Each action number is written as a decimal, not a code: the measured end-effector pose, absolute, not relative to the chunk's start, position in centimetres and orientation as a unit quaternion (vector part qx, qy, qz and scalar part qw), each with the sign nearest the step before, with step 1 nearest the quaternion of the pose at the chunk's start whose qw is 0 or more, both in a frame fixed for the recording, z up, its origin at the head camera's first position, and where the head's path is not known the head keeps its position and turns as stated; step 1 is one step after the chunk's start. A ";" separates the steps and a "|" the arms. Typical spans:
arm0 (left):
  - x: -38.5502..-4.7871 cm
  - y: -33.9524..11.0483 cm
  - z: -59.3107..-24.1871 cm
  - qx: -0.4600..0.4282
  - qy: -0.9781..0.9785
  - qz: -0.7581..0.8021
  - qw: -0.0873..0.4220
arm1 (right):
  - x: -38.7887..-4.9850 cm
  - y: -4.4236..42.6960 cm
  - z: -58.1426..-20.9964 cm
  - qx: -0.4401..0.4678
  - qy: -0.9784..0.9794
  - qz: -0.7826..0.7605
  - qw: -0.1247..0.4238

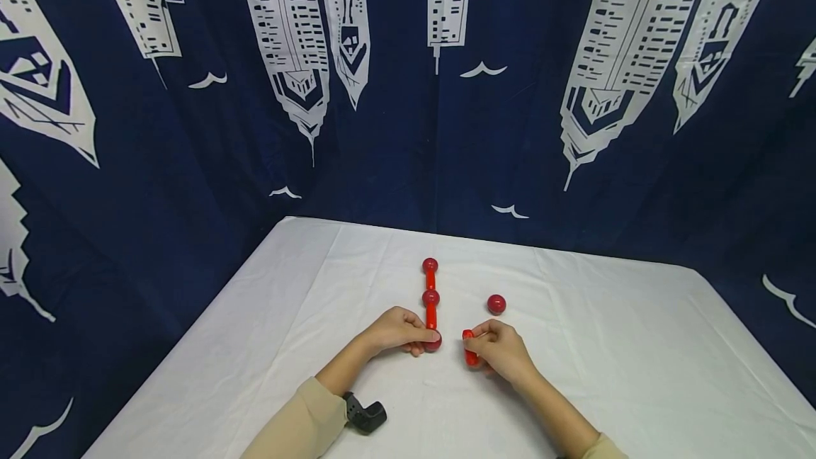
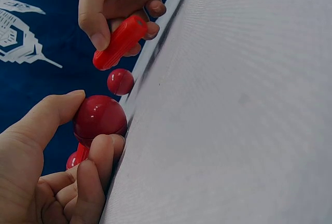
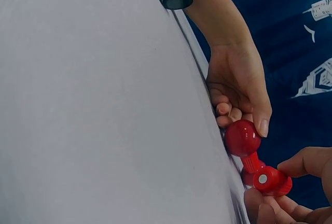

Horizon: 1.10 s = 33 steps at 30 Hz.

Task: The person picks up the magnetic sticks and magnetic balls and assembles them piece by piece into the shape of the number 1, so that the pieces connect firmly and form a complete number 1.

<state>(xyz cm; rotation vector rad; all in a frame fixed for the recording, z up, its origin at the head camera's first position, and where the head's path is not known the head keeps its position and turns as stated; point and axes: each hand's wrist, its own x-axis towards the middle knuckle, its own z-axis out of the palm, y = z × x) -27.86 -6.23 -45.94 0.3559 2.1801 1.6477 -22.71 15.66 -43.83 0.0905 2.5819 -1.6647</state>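
A straight chain of red balls and short red rods lies on the white cloth, with a far ball (image 1: 430, 265), a middle ball (image 1: 431, 297) and a near ball (image 1: 432, 344). My left hand (image 1: 392, 331) pinches the near ball between thumb and fingers, as the left wrist view also shows. To its right, apart from the chain, my right hand (image 1: 505, 354) pinches a loose red rod (image 2: 122, 41). That rod is ribbed, and a pale disc (image 3: 263, 179) shows in its end. Beyond the right hand sits a loose red ball (image 1: 496, 304).
White cloth covers the table (image 1: 605, 346). Behind it and along the sides hangs a dark blue curtain (image 1: 408, 161) with white building prints. A black wrist device (image 1: 365, 414) sits at the left sleeve.
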 end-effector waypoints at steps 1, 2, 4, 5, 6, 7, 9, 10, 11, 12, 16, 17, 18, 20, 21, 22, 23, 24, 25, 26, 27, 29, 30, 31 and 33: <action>-27.9 -6.2 -46.0 0.127 0.776 0.587 0.192 | -22.7 15.5 -43.9 0.028 0.839 -0.542 0.036; -27.9 -6.2 -46.0 0.127 0.776 0.587 0.192 | -22.6 15.4 -43.9 0.027 0.838 -0.544 0.038; -27.9 -6.3 -46.0 0.126 0.775 0.588 0.193 | -22.5 15.2 -44.0 0.023 0.836 -0.547 0.043; -28.0 -6.3 -46.0 0.126 0.775 0.588 0.194 | -22.4 15.0 -44.0 0.020 0.835 -0.549 0.046; -28.0 -6.3 -46.1 0.128 0.775 0.588 0.192 | -22.4 14.9 -44.0 0.018 0.833 -0.550 0.049; -27.9 -6.3 -46.0 0.128 0.775 0.588 0.193 | -22.3 14.8 -44.1 0.016 0.832 -0.552 0.053; -27.9 -6.3 -46.0 0.129 0.774 0.589 0.192 | -22.2 14.5 -44.1 0.010 0.829 -0.556 0.060; -27.9 -6.3 -46.1 0.130 0.774 0.589 0.192 | -22.1 14.4 -44.2 0.008 0.827 -0.559 0.065; -27.9 -6.3 -46.1 0.131 0.774 0.589 0.192 | -22.0 14.3 -44.2 0.005 0.826 -0.560 0.069; -27.9 -6.3 -46.1 0.132 0.774 0.589 0.192 | -22.0 14.2 -44.2 0.004 0.824 -0.562 0.072; -28.0 -6.3 -46.1 0.134 0.775 0.587 0.193 | -21.8 14.0 -44.3 -0.004 0.819 -0.567 0.087; -28.0 -6.3 -46.1 0.135 0.775 0.586 0.191 | -21.7 13.9 -44.3 -0.006 0.818 -0.568 0.092; -28.0 -6.3 -46.1 0.136 0.775 0.586 0.192 | -21.7 13.9 -44.3 -0.009 0.817 -0.568 0.097; -28.0 -6.3 -46.1 0.137 0.775 0.586 0.193 | -21.6 13.8 -44.2 -0.017 0.816 -0.568 0.108; -28.1 -6.3 -46.1 0.137 0.774 0.587 0.193 | -21.5 13.8 -44.2 -0.022 0.815 -0.568 0.115; -28.1 -6.3 -46.1 0.138 0.774 0.587 0.193 | -21.5 13.7 -44.1 -0.027 0.814 -0.568 0.121; -28.1 -6.3 -46.1 0.139 0.773 0.587 0.194 | -21.4 13.7 -44.1 -0.033 0.813 -0.568 0.126; -28.1 -6.3 -46.1 0.139 0.772 0.588 0.196 | -21.4 13.6 -44.1 -0.038 0.811 -0.569 0.132; -28.1 -6.3 -46.2 0.140 0.772 0.588 0.196 | -21.3 13.5 -44.1 -0.043 0.809 -0.570 0.136; -28.1 -6.4 -46.2 0.141 0.772 0.589 0.196 | -21.3 13.5 -44.1 -0.046 0.808 -0.570 0.140; -28.1 -6.4 -46.2 0.142 0.771 0.589 0.195 | -21.3 13.4 -44.2 -0.050 0.806 -0.572 0.143; -28.1 -6.4 -46.2 0.144 0.771 0.590 0.195 | -21.3 13.1 -44.2 -0.054 0.803 -0.575 0.145; -28.1 -6.4 -46.2 0.145 0.770 0.590 0.194 | -21.3 13.0 -44.3 -0.056 0.802 -0.576 0.146; -28.1 -6.4 -46.2 0.145 0.769 0.591 0.194 | -21.3 12.9 -44.3 -0.057 0.802 -0.577 0.146; -28.0 -6.4 -46.2 0.146 0.767 0.594 0.194 | -21.3 12.7 -44.3 -0.058 0.799 -0.580 0.145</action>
